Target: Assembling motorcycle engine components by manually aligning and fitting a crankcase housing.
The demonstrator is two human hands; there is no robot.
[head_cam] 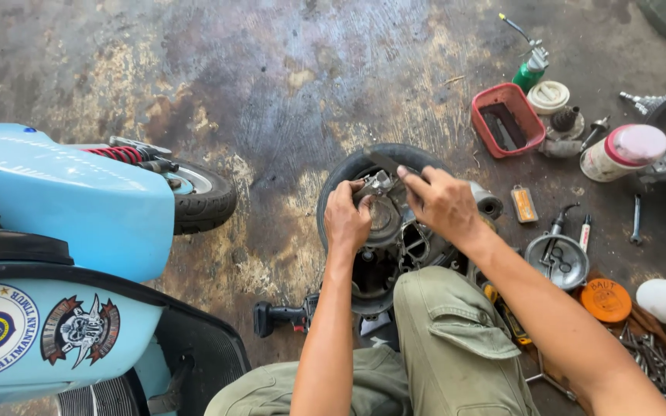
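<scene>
Head view: person's knees at 6 o'clock, floor beyond.
Left hand: fingers curled shut on a small metal part over the engine.
Right hand: closed, pinching a flat tool that touches the part.
Engine: centre, inside the tyre.
Scooter: 9 o'clock, light blue.
Red tray: 2 o'clock.
Drill: 7 o'clock of the engine.
Metal bowl: 3 o'clock.

Scooter repair workshop — oil-stained concrete floor; light-blue scooter, scattered spanners, loose bolts
</scene>
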